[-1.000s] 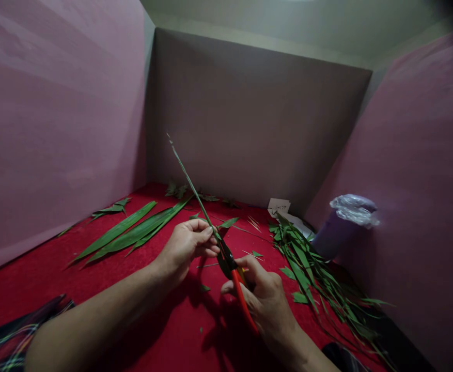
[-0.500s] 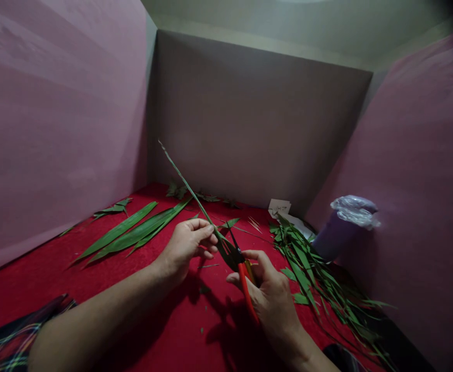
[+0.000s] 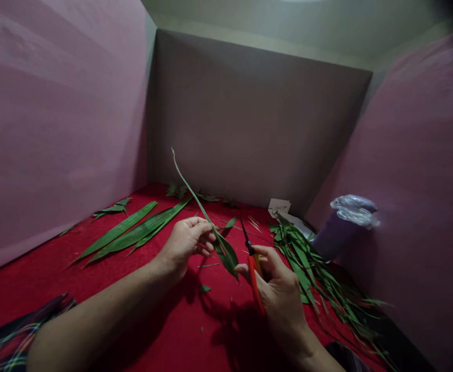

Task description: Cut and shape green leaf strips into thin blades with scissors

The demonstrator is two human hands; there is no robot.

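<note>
Between thumb and fingers, my left hand [image 3: 189,243] pinches a long green leaf [image 3: 227,251] near its middle. The leaf's thin stem-like end rises up and to the left, while its broader blade hangs down to the right. My right hand [image 3: 278,284] is wrapped round scissors [image 3: 254,274] with red-orange handles and dark blades pointing up. The scissors are just right of the leaf, apart from it, and their blades look closed or nearly so. My right thumb is close to the leaf's lower tip; whether they touch, I cannot tell.
Long leaves [image 3: 133,235] lie at left on the red cloth [image 3: 164,320]. A heap of leafy stems [image 3: 315,268] is at right, before a purple bin [image 3: 338,232] lined with plastic. Toothpick-like sticks [image 3: 254,223], a white card [image 3: 279,206] and small leaf scraps [image 3: 205,289] lie about. Walls enclose three sides.
My right hand has drawn the scissors slightly right, away from the leaf they overlapped. The leaf's stem end has swung a little right and down in my left hand.
</note>
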